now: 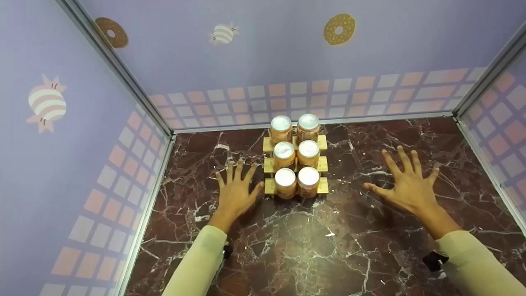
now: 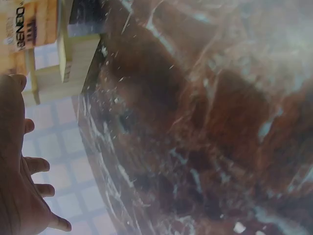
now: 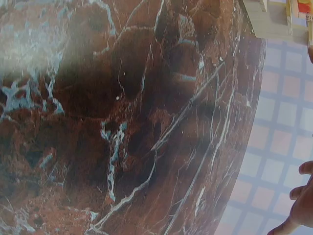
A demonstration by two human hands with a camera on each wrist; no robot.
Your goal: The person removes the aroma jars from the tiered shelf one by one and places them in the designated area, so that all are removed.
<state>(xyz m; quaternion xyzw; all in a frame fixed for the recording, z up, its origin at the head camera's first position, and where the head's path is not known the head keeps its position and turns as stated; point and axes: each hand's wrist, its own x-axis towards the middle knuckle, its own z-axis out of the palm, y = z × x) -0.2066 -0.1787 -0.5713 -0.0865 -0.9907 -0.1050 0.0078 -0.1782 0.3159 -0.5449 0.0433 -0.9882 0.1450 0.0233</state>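
Observation:
Several orange cans with pale tops, among them a front can (image 1: pixel 286 187), stand upright in two columns on a light wooden stepped rack (image 1: pixel 323 186). My left hand (image 1: pixel 235 193) is spread just left of the rack, palm down, its thumb close to the front step. Printed can sides (image 2: pixel 41 22) show beside that hand in the left wrist view. Farther off, to the right of the rack, my right hand (image 1: pixel 412 189) is spread with its fingers apart. Neither hand holds anything. A corner of the rack (image 3: pixel 276 17) appears at the top of the right wrist view.
The dark red marbled tabletop (image 1: pixel 312 250) has white veins. Behind it rises a lilac back wall (image 1: pixel 271 49) with donut and candy pictures, close behind the rack. A left side panel (image 1: pixel 82 164) and a right side panel (image 1: pixel 501 107) bound the table.

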